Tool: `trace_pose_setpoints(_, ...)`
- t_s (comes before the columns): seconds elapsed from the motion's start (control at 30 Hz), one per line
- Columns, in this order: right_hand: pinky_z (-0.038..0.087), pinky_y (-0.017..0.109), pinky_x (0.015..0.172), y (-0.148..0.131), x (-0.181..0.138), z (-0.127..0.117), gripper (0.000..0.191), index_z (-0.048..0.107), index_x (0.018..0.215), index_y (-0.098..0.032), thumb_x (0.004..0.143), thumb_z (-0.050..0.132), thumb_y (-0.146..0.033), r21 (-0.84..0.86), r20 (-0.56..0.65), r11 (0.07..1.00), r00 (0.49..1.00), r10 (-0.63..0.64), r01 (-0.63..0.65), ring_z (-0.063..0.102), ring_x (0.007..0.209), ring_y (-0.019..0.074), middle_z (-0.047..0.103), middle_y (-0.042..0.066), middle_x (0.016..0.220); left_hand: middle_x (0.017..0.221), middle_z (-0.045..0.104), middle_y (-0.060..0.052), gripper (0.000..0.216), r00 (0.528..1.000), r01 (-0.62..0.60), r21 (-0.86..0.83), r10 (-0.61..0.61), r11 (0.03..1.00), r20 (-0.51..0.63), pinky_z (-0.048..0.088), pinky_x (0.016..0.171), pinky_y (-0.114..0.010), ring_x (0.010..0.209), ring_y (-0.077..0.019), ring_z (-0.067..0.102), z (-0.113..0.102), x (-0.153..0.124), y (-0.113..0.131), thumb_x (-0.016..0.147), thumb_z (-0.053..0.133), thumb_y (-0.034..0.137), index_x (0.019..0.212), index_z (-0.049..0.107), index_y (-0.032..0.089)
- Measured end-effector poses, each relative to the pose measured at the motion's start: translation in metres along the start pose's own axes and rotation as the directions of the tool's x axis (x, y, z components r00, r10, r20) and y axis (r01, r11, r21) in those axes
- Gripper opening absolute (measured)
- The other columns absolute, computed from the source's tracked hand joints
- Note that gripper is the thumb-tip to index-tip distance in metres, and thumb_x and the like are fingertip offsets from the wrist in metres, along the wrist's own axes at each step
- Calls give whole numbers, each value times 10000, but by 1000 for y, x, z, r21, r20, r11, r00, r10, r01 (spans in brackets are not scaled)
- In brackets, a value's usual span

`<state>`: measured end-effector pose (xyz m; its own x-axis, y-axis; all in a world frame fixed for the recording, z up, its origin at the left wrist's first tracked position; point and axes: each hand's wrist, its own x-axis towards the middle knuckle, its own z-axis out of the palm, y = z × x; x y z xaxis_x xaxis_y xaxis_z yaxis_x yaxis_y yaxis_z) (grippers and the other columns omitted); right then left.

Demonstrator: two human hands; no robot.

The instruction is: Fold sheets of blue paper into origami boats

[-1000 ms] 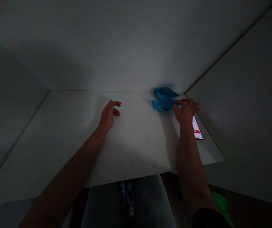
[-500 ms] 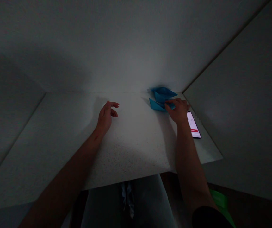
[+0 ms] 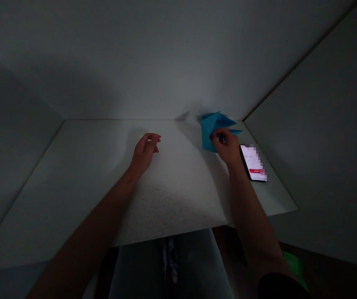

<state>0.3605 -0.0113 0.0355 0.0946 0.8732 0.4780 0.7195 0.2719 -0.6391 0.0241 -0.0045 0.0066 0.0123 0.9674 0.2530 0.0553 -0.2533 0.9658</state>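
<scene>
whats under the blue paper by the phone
Only the white table shows around the blue paper, which the right hand pinches near the phone. Anything directly beneath is covered by the paper and the hand.

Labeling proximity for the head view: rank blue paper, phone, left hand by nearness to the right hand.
1. Blue paper: pinched in the right hand.
2. Phone: just to its right.
3. Left hand: well to the left, mid-table.

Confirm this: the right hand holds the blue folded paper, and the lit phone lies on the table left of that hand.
Not left. The head view shows the lit phone on the table to the right of the right hand, which does hold the blue folded paper.
</scene>
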Motion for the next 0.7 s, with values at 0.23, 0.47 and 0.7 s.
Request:
trace_pose_setpoints(0.23, 466, 301, 606, -40, -13, 56, 306, 525, 941, -289, 919, 696, -541, 510, 149, 859, 988, -34, -48, 539, 622, 158, 517, -56, 707, 1076, 757, -68, 433, 986, -101, 99, 87, 990, 140, 559, 723, -283, 797, -147, 685, 3, -6, 3, 952, 755, 579, 1200, 699, 228)
trace_pose_setpoints(0.47, 459, 297, 622, -97, -20, 95, 211, 604, 1093, -289, 922, 685, -383, 418, 250, 908, 965, -76, -37, 538, 634, 151, 545, -59, 729, 1337, 724, -144, 642, 968, -140, 20, 132, 990, 211, 611, 877, -361, 1001, -205, 755, 3, -7, 2, 925, 780, 627, 1407, 606, 240)
trace_pose_setpoints(0.7, 515, 324, 704, -96, -32, 111, 399, 596, 1332, -288, 963, 698, -402, 473, 382, 874, 867, -321, 115, 601, 738, 165, 665, -13, 904, 1347, 743, -113, 414, 986, -81, -4, 80, 997, 145, 569, 1092, -408, 1262, -254, 709, 4, 1, -7, 1035, 605, 548, 1317, 673, 254)
